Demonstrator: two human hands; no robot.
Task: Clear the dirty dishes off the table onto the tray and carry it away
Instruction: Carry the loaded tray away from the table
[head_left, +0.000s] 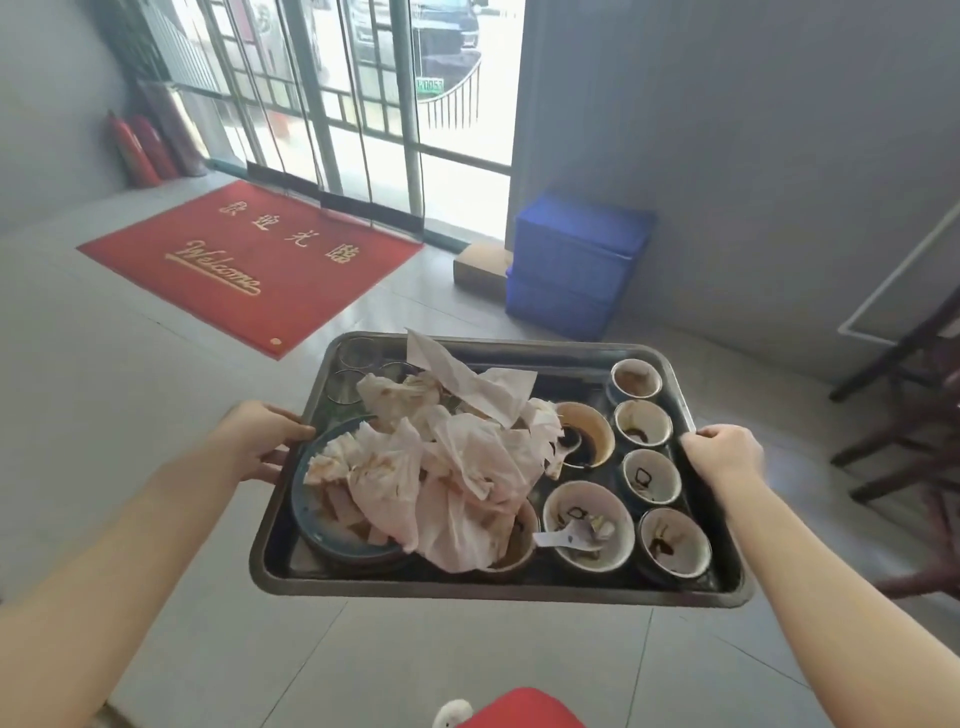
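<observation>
Two pieces of writing, both beyond the tray (467, 586)
On the red doormat (311, 291), which lies on the floor past the tray's far left corner, gold lettering runs in two lines: four Chinese characters, 欢迎光临, along the side farther from the tray, and below them, nearer the tray, the word "Welcome" in flowing script with a stroke drawn under it. Much farther beyond the tray's far edge, outside the glass door (363, 130), a small green number plate (430, 85) sits on a dark vehicle (447, 36); its characters are blurred, and only an ending like "0053" can be made out, and that not surely
</observation>
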